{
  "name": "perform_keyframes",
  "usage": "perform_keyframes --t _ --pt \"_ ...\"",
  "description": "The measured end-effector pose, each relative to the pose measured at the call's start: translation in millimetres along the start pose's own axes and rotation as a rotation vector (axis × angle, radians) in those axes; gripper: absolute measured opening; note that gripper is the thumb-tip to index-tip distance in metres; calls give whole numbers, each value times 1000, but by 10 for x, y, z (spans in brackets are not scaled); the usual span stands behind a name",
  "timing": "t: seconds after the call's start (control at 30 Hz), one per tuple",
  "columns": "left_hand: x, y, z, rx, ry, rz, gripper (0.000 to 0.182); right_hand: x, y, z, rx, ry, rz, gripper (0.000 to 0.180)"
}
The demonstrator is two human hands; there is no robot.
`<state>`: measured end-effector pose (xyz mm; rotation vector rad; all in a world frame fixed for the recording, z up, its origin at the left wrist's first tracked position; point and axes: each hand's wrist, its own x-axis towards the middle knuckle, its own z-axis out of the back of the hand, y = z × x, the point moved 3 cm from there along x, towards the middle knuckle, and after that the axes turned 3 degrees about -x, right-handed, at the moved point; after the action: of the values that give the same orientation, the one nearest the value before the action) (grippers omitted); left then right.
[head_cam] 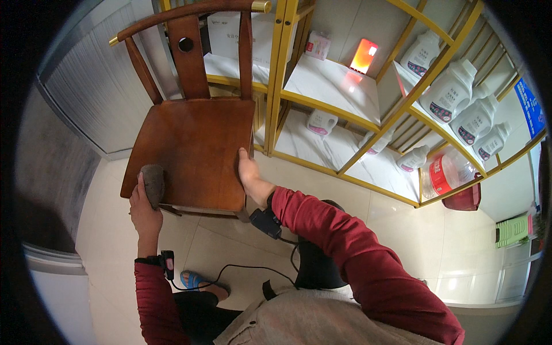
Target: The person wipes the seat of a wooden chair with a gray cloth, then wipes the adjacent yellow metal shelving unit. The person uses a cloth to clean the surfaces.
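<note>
A reddish-brown wooden chair [194,146] stands in front of me, its back away from me. My left hand [145,217] holds a folded grey-brown cloth [154,185] against the front left part of the seat. On the seat's right edge rests my right hand [252,174], thumb on top. Its other fingers are hidden by the seat's side. Straps with small black devices are on both wrists, and a black cable [241,266] runs between them. The backrest has a round hole in its centre slat [188,69] and a brass-capped top rail [185,19].
Behind the chair and to the right stands a gold-framed shelf [323,160] with marble-look boards. It carries several white detergent jugs [448,92], a lit phone [364,56] and a carton [241,36]. A ribbed glass door panel [110,77] is at the left. A green folding stool [513,230] lies far right.
</note>
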<state>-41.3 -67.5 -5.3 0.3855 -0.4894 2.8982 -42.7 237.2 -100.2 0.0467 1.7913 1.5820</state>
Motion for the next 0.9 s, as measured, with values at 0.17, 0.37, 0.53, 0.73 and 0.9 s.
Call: perform_keyframes --t 0.17,0.37,0.53,0.73,0.9 --pt "-101 -131 -33 -32 13 1 102 -91 51 31 43 54 -4 80" --pt "-293 -476 22 -40 107 -84 106 101 -108 -19 -2 18 -4 78" --pt "-473 -908 46 -34 209 -240 108 239 -241 -39 58 21 17 83" --pt "-702 -1333 98 -112 257 -498 108 143 -152 -12 48 -18 16 81" --pt "-657 -1380 129 -126 279 -531 105 -15 -29 14 76 25 -7 80"
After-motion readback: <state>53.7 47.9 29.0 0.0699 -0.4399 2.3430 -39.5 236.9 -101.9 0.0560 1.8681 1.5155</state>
